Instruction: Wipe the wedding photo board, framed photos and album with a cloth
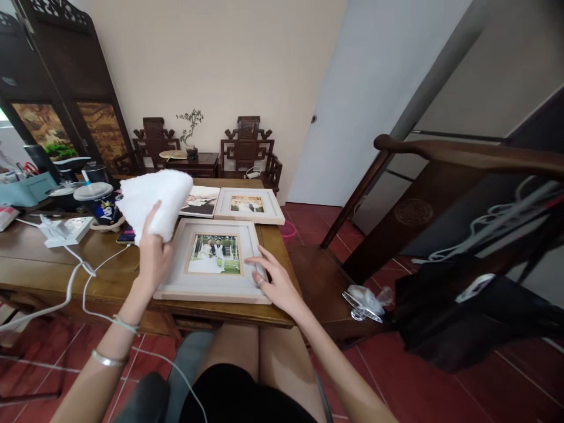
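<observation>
My left hand point(154, 249) holds a bunched white cloth point(152, 202) raised over the left side of a framed photo point(211, 286) that lies flat on the wooden table point(66, 273). My right hand point(268, 279) rests with spread fingers on the frame's right edge. The picture inside shows two people outdoors. Behind it lie a second framed photo point(249, 205) and an unframed print point(200, 201).
A white power strip point(66, 230) with trailing cables, a lidded cup point(99, 202) and desk clutter sit at the table's left. A dark wooden chair point(440, 194) with a black cloth point(462, 317) stands at the right. Two carved chairs point(247, 147) line the far wall.
</observation>
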Demonstrator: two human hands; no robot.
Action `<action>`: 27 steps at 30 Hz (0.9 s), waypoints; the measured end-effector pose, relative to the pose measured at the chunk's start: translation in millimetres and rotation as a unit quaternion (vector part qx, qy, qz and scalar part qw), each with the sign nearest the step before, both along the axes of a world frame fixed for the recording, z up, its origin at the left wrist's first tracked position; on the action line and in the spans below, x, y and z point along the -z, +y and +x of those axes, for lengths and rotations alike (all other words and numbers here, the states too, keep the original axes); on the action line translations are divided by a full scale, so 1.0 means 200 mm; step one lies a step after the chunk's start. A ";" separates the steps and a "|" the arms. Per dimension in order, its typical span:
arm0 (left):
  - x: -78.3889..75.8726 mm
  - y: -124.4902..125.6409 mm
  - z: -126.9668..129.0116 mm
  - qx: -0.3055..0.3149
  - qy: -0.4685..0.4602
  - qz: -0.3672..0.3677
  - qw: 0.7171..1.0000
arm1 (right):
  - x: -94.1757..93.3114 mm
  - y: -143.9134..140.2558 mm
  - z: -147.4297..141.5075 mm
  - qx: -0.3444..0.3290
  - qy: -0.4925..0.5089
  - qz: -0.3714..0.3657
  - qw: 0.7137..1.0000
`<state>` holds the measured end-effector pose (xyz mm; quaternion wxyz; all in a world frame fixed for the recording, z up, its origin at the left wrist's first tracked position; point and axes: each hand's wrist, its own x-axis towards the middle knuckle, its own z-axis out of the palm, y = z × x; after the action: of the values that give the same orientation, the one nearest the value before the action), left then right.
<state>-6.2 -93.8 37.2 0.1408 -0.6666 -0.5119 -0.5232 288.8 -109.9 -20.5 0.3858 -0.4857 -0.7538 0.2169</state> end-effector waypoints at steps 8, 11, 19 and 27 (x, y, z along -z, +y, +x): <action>0.13 0.07 0.01 0.022 0.265 -0.255 0.930 | 0.06 -0.01 0.03 -0.043 0.061 -0.028 0.997; 0.13 0.04 0.08 0.026 0.285 -0.266 0.920 | 0.07 -0.01 0.10 -0.059 0.046 -0.032 0.997; 0.13 0.09 0.09 -0.003 0.230 -0.255 0.939 | -0.05 0.19 0.12 -0.076 -0.015 -0.038 0.996; 0.05 0.10 -0.10 -0.109 -0.047 -0.137 0.983 | 0.07 0.18 0.08 -0.076 0.048 -0.009 0.996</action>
<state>-26.4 -73.7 26.6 0.0795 -0.5945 -0.6542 -0.4607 305.1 -74.9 -35.4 0.3993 -0.4193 -0.7672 0.2759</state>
